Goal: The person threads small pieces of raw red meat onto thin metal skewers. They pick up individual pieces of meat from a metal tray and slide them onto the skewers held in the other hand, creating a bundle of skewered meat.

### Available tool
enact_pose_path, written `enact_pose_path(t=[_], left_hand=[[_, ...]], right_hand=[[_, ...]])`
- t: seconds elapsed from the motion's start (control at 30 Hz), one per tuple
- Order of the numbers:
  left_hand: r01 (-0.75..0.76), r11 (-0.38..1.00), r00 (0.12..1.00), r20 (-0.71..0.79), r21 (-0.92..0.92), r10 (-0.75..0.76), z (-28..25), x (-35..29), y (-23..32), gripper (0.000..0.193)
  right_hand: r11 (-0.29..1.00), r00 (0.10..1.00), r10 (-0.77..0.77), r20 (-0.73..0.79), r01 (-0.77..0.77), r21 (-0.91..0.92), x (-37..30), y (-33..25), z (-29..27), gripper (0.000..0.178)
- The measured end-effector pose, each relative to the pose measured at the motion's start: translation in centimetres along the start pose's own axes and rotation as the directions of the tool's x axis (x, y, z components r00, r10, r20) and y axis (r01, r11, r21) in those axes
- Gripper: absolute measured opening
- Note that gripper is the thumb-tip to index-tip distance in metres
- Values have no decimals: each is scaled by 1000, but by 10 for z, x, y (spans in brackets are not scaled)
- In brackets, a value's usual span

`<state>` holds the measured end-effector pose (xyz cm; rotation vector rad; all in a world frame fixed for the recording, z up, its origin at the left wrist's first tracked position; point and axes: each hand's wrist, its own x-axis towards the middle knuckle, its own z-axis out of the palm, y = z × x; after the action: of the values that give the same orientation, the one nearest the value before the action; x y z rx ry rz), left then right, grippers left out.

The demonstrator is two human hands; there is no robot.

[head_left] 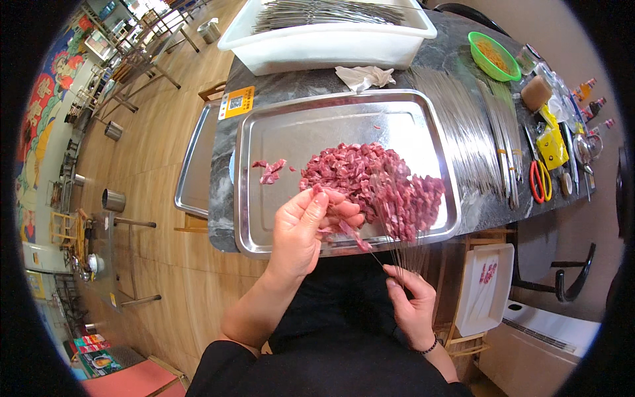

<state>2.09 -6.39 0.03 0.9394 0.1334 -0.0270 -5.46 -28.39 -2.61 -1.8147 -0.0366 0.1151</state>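
Note:
My left hand (303, 228) is closed over the near side of a metal tray (271, 218), pinching small pieces of raw red meat between thumb and fingers. Below the tray's near edge, my right hand (411, 306) grips a bundle of thin metal skewers (410, 258). Their upper parts carry threaded meat (415, 210), which lies over the tray's right part. One skewer from that hand slants toward my left hand, with a strip of meat (354, 235) at its tip. A heap of cut meat (347, 173) fills the tray's middle, and a few scraps (270, 172) lie left of it.
Behind the tray stands a white tub (331, 46) of skewers, with a crumpled tissue (364, 77) before it. Loose skewers (456, 126), red-handled scissors (540, 178) and a green basket (493, 56) are on the right. A white bin (486, 291) with meat skewers sits lower right.

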Motion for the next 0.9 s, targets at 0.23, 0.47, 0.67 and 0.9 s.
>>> enact_pose_path(t=[0.23, 0.47, 0.67, 0.9], left_hand=[[-120, 993, 993, -4, -20, 120, -4, 4, 5, 23], [-311, 932, 944, -178, -187, 279, 9, -3, -5, 24], [-258, 944, 928, -323, -204, 184, 31, -9, -17, 28], [-53, 933, 999, -11, -357, 52, 21, -7, -24, 30]], right_hand=[[994, 998, 61, -26, -58, 88, -2, 5, 7, 27], [994, 999, 36, 10, -37, 100, 0, 4, 20, 26], [991, 997, 32, 65, -40, 127, 7, -2, 26, 27], [986, 995, 25, 94, -40, 164, -1, 0, 26, 33]])
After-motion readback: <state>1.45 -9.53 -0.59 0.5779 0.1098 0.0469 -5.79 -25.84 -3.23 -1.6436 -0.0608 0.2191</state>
